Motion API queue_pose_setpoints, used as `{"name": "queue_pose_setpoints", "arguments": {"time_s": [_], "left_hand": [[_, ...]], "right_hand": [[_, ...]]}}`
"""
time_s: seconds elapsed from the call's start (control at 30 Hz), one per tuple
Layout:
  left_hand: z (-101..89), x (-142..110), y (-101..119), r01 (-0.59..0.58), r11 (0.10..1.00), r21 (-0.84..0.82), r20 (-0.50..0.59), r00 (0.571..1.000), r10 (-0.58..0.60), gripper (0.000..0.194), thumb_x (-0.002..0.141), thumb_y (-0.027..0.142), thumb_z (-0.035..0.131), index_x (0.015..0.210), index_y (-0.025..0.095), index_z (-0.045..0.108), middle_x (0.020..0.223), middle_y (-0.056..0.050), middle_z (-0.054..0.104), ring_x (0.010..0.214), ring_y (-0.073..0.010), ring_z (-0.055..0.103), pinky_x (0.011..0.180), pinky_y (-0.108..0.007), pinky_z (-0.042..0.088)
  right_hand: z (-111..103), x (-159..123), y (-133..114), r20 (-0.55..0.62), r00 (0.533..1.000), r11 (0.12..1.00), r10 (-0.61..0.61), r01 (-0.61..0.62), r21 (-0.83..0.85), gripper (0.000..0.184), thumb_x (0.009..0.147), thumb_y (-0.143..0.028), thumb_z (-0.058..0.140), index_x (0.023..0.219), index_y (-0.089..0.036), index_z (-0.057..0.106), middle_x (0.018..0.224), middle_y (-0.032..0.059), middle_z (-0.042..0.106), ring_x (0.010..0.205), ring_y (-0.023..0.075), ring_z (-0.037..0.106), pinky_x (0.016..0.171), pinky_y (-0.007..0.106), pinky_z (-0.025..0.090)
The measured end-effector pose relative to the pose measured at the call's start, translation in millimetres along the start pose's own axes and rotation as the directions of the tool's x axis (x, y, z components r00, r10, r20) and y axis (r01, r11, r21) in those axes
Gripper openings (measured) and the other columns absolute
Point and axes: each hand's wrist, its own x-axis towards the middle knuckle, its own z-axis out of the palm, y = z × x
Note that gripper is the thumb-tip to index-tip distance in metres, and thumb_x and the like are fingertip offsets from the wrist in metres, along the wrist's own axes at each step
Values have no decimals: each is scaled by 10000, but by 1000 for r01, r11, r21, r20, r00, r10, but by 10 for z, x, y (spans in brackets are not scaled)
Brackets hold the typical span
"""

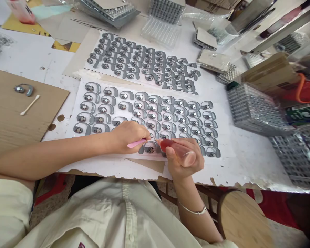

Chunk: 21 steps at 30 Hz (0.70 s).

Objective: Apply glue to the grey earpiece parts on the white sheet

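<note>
My left hand (pixel 129 136) is closed on a thin pink stick-like tool (pixel 136 143), its tip over the near rows of parts. In my right hand (pixel 184 158) is a small squeeze bottle with reddish liquid (pixel 179 152), tilted so its nozzle points at the same spot. Both tips meet close above a grey hook-shaped part (pixel 152 148) with a round metallic centre. Several like it lie in rows on a white sheet (pixel 226 137), some hidden under my hands. A second sheet (pixel 93 65) of similar grey parts lies behind.
On a cardboard piece (pixel 5 113) at left lie one grey part (pixel 23 89) and a cotton swab (pixel 30 105). Stacked clear trays (pixel 255 106) stand at right. Another bottle (pixel 21 12) is at the back left. A round wooden stool (pixel 244 220) is below the table edge.
</note>
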Motion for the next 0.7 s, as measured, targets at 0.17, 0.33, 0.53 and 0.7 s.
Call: {"name": "queue_pose_setpoints", "arguments": {"time_s": [0.17, 0.33, 0.53, 0.7], "left_hand": [[-12, 4, 7, 14, 999, -29, 6, 1000, -13, 228, 813, 105, 517, 917, 183, 704, 935, -27, 736, 835, -185, 687, 702, -261, 509], [-39, 9, -6, 4, 998, -60, -28, 1000, -6, 215, 801, 97, 534, 891, 175, 713, 866, -17, 733, 734, -163, 665, 618, -245, 467], [-59, 22, -39, 20, 984, -179, -66, 997, -32, 201, 780, 87, 565, 859, 167, 730, 759, -13, 725, 627, -128, 638, 577, -212, 442], [-45, 39, -61, 30, 972, -234, -95, 994, -54, 172, 786, 94, 591, 844, 161, 738, 757, -16, 733, 603, -118, 638, 563, -203, 444]], "right_hand": [[21, 36, 0, -47, 999, 999, -17, 19, 41, 186, 771, -288, 705, 871, -188, 585, 777, 29, 667, 684, 173, 617, 596, 329, 500], [16, 31, 10, -40, 999, 998, -36, 38, 46, 196, 768, -277, 707, 881, -183, 577, 782, 30, 667, 689, 172, 617, 591, 327, 497], [22, 16, 7, -36, 999, 998, -34, 35, 45, 173, 780, -278, 690, 874, -188, 575, 776, 32, 670, 682, 174, 617, 584, 339, 503], [20, 15, 2, -28, 999, 998, -23, 24, 62, 190, 774, -271, 699, 900, -189, 583, 769, 34, 670, 685, 182, 617, 579, 348, 505]]}}
